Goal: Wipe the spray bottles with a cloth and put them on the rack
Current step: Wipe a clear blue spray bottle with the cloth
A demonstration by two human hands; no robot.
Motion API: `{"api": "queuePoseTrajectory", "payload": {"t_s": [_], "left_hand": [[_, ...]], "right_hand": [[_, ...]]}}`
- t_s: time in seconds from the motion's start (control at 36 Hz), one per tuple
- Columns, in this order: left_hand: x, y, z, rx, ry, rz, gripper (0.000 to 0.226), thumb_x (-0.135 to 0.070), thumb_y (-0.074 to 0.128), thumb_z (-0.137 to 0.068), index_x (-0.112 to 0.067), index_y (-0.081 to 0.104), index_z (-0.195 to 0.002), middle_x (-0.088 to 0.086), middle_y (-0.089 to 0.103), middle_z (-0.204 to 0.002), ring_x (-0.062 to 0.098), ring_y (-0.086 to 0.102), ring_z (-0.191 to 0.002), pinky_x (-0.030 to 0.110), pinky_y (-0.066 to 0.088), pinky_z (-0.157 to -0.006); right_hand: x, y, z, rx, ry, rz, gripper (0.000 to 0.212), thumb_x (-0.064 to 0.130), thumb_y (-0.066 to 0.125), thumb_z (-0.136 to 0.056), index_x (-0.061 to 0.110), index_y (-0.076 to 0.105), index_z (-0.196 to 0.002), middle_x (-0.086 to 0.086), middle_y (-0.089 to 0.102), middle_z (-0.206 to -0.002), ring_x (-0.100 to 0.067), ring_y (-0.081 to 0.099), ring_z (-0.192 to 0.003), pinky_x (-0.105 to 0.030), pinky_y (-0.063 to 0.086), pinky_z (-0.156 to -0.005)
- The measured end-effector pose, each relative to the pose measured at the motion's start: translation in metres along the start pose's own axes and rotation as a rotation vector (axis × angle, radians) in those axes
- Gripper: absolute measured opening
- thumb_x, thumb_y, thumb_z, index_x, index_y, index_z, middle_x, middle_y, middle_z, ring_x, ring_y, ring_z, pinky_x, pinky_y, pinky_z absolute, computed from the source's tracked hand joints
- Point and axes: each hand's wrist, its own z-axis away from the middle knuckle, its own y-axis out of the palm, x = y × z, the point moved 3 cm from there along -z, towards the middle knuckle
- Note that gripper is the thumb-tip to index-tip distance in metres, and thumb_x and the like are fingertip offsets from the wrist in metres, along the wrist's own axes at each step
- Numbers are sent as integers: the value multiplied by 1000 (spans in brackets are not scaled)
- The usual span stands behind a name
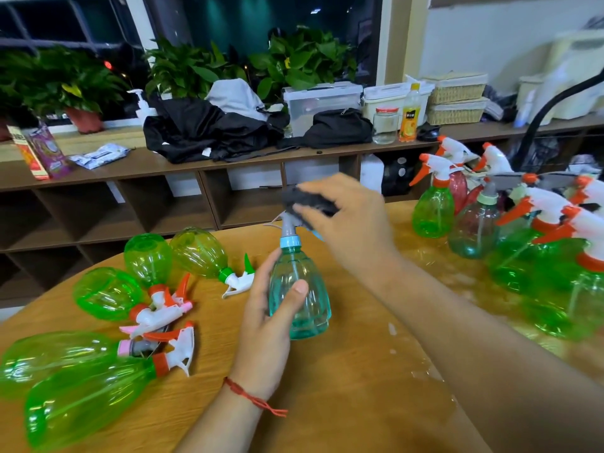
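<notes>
A teal spray bottle (300,299) with a grey nozzle and blue collar stands upright at the middle of the wooden table (343,387). My left hand (264,325) grips its body, thumb across the front. My right hand (346,220) holds a dark grey cloth (307,201) and presses it on the bottle's spray head. Several green bottles (108,292) lie on their sides at the left. More bottles (433,210) stand upright at the right, with white and orange trigger heads. I cannot make out a rack.
Wet patches shine on the table's right half (425,371). Behind the table runs a low brown shelf unit (196,165) carrying black bags, plastic boxes, a jar, a juice bottle and wicker baskets. Potted plants (294,60) line the window.
</notes>
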Motion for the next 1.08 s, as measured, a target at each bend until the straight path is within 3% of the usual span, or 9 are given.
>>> {"api": "queuePoseTrajectory", "payload": {"t_s": [0.06, 0.19, 0.39, 0.5, 0.64, 0.75, 0.83, 0.97, 1.08], "left_hand": [[-1, 2, 1, 0, 0, 5, 56, -27, 71, -93, -44, 57, -145, -17, 74, -125, 13, 73, -116, 27, 62, -84], [-4, 3, 3, 11, 31, -46, 57, -19, 67, -99, -38, 52, -150, -41, 68, -116, -12, 67, -110, 10, 55, -80], [0, 6, 2, -7, -21, 60, 57, -25, 71, -90, -41, 60, -144, -18, 75, -126, 11, 73, -115, 22, 60, -83], [1, 6, 1, -5, -38, 82, 59, -25, 72, -90, -41, 59, -145, -24, 75, -122, 9, 73, -115, 22, 60, -83], [2, 1, -2, -73, -71, 175, 55, -25, 71, -90, -40, 63, -142, -5, 75, -130, 23, 72, -120, 48, 58, -98], [-1, -5, -6, -88, -49, 160, 56, -27, 71, -90, -41, 62, -144, -11, 75, -128, 16, 73, -118, 36, 62, -89], [-4, -4, -5, -83, -36, 155, 55, -27, 75, -92, -41, 62, -143, -10, 74, -130, 16, 72, -120, 33, 61, -88], [-3, -5, -5, -96, -94, 265, 57, -24, 71, -91, -36, 61, -146, 0, 75, -131, 28, 72, -121, 45, 60, -90], [-4, -4, -5, -61, -81, 281, 61, -24, 76, -89, -35, 61, -147, 1, 72, -137, 26, 71, -123, 38, 60, -89]], "right_hand": [[-6, -4, -5, -64, 52, 6, 27, 22, 86, -87, 19, 81, -113, 9, 73, -99, -2, 63, -88, -23, 55, -81], [16, 12, 13, 212, -75, -65, 32, 21, 85, -88, 24, 80, -119, 10, 77, -106, -3, 69, -94, -23, 57, -83], [-17, -10, -12, -35, 93, -23, 30, 19, 86, -87, 14, 80, -116, 5, 77, -107, -6, 67, -97, -23, 56, -91], [-15, -10, -5, 14, -20, -44, 31, 8, 80, -90, 16, 79, -120, 5, 75, -115, -8, 68, -106, -29, 56, -97], [-15, -6, 15, 264, -200, -23, 39, -2, 70, -85, 16, 78, -119, 3, 72, -122, -18, 67, -114, -42, 56, -97], [-14, -11, 15, 281, -239, -17, 38, -1, 71, -84, 15, 79, -117, 2, 72, -118, -15, 68, -110, -38, 57, -94], [-13, -16, 10, 192, -187, -63, 40, -7, 67, -84, 13, 78, -116, 1, 71, -120, -18, 66, -114, -37, 56, -98], [-24, -9, 5, 347, 1, -150, 34, -1, 78, -82, 22, 80, -107, 9, 74, -108, -7, 70, -103, -25, 54, -91], [-30, -21, -12, 102, 272, -404, 36, 5, 82, -89, 30, 72, -112, 8, 76, -110, -6, 71, -104, -28, 56, -95]]}}
